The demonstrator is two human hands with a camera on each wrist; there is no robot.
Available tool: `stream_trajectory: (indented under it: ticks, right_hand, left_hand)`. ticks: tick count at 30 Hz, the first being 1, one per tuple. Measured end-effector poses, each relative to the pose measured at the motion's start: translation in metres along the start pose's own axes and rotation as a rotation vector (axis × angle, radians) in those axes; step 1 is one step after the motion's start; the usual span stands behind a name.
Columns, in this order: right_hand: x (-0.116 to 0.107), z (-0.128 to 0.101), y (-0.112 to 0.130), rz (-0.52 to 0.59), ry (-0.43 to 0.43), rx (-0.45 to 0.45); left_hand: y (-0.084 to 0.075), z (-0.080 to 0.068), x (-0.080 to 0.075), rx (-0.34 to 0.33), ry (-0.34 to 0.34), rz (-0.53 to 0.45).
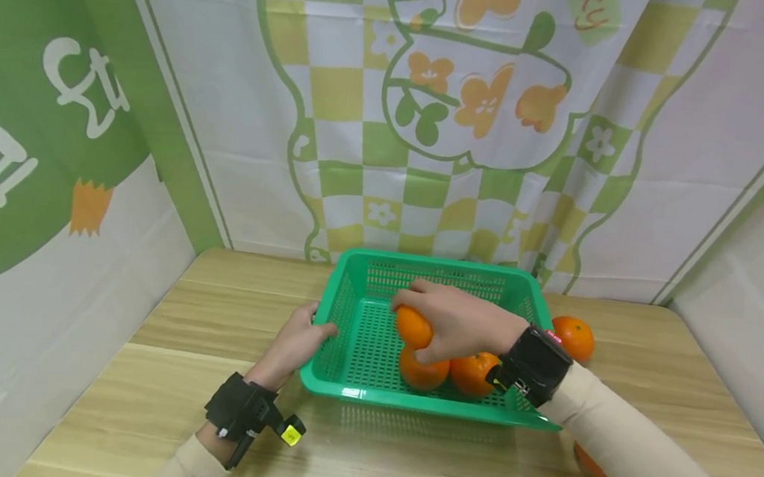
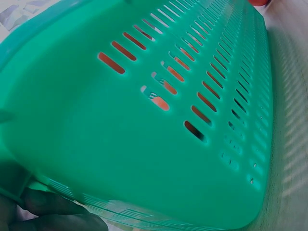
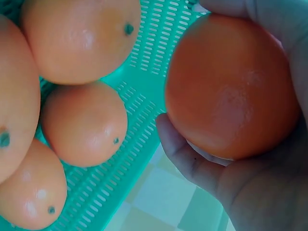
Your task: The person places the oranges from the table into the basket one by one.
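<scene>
Head view, right hand [image 1: 459, 323] fingers curled around one orange [image 1: 413, 326], left hand [image 1: 294, 342] gripping basket [image 1: 350, 307] rim

A light wooden bench [image 1: 160, 401] with pale plank grain carries everything here. A green plastic basket [image 1: 349, 314] with slotted walls sits on it toward the back, near the middle. Its near edge looks lifted a little off the wood, with shadow under it. An orange [image 1: 573, 337] lies on the bench just beside the basket's right side. Another orange [image 1: 585, 462] lies nearer the front right, mostly hidden behind a sleeve.
</scene>
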State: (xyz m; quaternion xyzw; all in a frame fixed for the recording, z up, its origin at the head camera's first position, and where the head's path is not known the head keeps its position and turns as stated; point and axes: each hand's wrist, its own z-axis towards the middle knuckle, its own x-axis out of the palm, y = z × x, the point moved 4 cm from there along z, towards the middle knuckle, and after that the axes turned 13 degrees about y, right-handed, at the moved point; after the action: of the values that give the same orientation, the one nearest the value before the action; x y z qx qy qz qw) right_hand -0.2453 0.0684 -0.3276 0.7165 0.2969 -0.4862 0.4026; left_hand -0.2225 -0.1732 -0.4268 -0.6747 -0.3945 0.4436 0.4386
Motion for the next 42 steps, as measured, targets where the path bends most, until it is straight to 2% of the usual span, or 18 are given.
stream_trajectory:
  ticks: [6, 14, 20, 33, 42]
  right_hand:
    - [0.006, 0.007, 0.003, -0.017, 0.025, 0.003]
    - [0.002, 0.019, 0.01, -0.052, 0.033, -0.007]
    - [0.005, 0.031, 0.016, -0.086, 0.071, -0.013]
    - [0.021, 0.049, 0.013, -0.125, 0.135, 0.029]
    - [0.036, 0.062, 0.021, -0.169, 0.164, -0.003]
  left_hand:
    - [-0.001, 0.0, 0.0, -0.001, -0.003, 0.002]
    - [-0.004, -0.001, -0.003, 0.013, 0.01, 0.003]
    - [-0.003, -0.001, -0.002, 0.0, 0.005, -0.004]
    - [-0.001, -0.002, -0.002, -0.004, 0.008, -0.004]
    - [0.001, -0.001, 0.0, 0.0, 0.007, -0.002]
